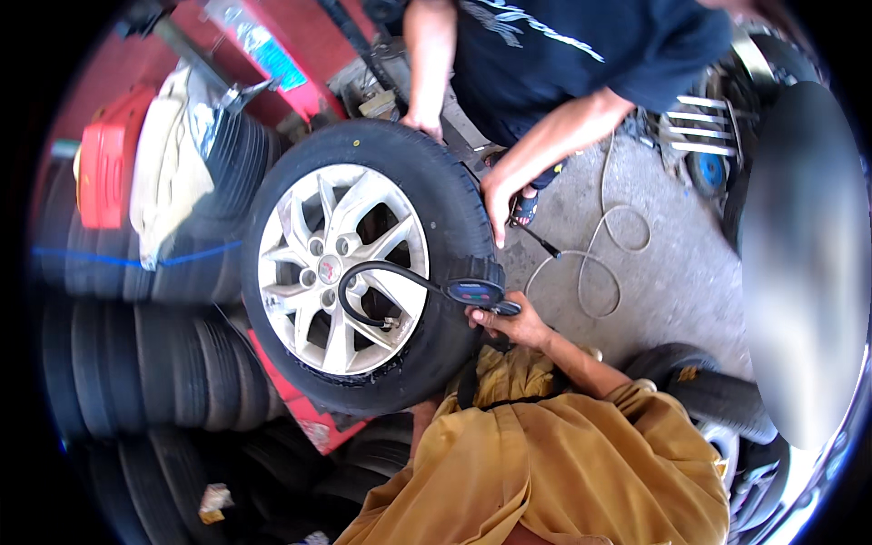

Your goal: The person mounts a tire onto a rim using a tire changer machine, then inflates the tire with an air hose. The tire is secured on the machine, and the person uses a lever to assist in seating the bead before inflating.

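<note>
Your tan clothing (554, 454) is nearest; your right hand (524, 325) grasps the gauge (475, 292), left fingers hidden, state unclear. The wheel (329, 270) looks heavy, stiff: take its tread (474, 225).

The rim (383, 243) is gleaming silver around a reddish badge (329, 269), while the tire (309, 150), marked with a yellow dot (356, 143), and the gauge (475, 290) are showing black. A dark shirt (581, 77) is displaying white lettering (545, 32), and mustard clothing (581, 454), a red case (111, 168) and a cream cloth (168, 173) are contrasting with the grey floor (686, 272).
</note>
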Tool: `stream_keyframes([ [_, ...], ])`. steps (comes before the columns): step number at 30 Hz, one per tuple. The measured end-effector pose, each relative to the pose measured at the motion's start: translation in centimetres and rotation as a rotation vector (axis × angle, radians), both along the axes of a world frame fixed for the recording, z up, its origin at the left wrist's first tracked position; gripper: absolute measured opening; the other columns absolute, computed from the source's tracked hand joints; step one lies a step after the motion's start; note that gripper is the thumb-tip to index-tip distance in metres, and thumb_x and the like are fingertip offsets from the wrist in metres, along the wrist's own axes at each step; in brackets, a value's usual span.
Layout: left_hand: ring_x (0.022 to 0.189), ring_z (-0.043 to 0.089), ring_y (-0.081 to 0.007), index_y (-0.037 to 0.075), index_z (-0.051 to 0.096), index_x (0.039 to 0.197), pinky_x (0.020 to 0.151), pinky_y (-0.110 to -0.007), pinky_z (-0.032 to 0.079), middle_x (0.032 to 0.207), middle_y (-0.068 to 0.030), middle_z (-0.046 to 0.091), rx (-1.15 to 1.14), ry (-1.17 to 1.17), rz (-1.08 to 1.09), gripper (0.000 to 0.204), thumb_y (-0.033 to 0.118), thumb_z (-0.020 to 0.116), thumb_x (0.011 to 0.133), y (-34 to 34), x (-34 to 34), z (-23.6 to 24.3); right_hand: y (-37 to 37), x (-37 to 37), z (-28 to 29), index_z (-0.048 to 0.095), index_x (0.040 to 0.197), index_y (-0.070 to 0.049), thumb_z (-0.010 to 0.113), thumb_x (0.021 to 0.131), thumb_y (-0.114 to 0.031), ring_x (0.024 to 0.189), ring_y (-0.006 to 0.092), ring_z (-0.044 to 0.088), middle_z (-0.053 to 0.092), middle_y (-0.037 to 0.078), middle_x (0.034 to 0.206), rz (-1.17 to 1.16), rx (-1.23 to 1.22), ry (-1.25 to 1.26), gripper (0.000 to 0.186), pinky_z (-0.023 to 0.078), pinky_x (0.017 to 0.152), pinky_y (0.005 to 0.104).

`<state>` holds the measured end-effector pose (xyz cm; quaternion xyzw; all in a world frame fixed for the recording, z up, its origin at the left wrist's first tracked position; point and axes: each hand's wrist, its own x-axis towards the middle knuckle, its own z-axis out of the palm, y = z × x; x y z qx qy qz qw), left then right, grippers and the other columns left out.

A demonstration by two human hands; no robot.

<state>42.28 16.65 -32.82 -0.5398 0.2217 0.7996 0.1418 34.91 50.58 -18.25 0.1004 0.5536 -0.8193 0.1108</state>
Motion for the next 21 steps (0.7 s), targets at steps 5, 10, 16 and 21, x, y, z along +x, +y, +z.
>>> stream_keyframes([
  [5, 0.144, 0.034, -0.0343, 0.015, 0.044, 0.149, 0.116, -0.062, 0.023, 0.155, -0.0069, 0.042, 0.024, 0.021, 0.096, 0.066, 0.056, 0.034, 0.098, 1.6, 1.4, -1.3, 1.1, -0.2, 1.1, 0.071, 0.107, -0.002, 0.073, 0.094, -0.028, 0.064, 0.0055, 0.056, 0.07, 0.001, 0.084, -0.024, 0.121, -0.076, 0.03, 0.046, 0.057, 0.0223],
  [10, 0.145, 0.034, -0.0336, 0.016, 0.044, 0.149, 0.118, -0.059, 0.023, 0.156, -0.0066, 0.042, 0.021, 0.078, 0.194, 0.067, 0.057, 0.034, 0.098, 3.6, 2.2, -1.6, 5.6, -3.9, 1.3, 0.072, 0.105, -0.001, 0.073, 0.094, -0.028, 0.068, 0.0059, 0.058, 0.07, 0.001, 0.084, -0.001, 0.263, -0.059, 0.03, 0.048, 0.062, 0.0229],
  [16, 0.145, 0.034, -0.0329, 0.016, 0.043, 0.15, 0.12, -0.055, 0.022, 0.156, -0.0063, 0.041, -0.015, 0.264, 0.338, 0.068, 0.059, 0.034, 0.098, 4.9, 1.0, -2.6, 8.0, -7.0, 2.3, 0.073, 0.105, -0.005, 0.072, 0.095, -0.029, 0.071, 0.0064, 0.059, 0.07, -0.001, 0.084, 0.288, 0.287, -0.047, 0.026, 0.048, 0.062, 0.0232],
  [21, 0.146, 0.034, -0.0322, 0.017, 0.042, 0.151, 0.122, -0.052, 0.022, 0.157, -0.006, 0.04, 0.005, 0.489, 0.516, 0.069, 0.06, 0.034, 0.097, 5.1, 0.1, -3.6, 9.0, -8.3, 1.0, 0.067, 0.105, -0.005, 0.072, 0.094, -0.033, 0.068, 0.008, 0.059, 0.069, 0.004, 0.085, 0.372, 0.063, -0.011, 0.031, 0.047, 0.058, 0.0232],
])
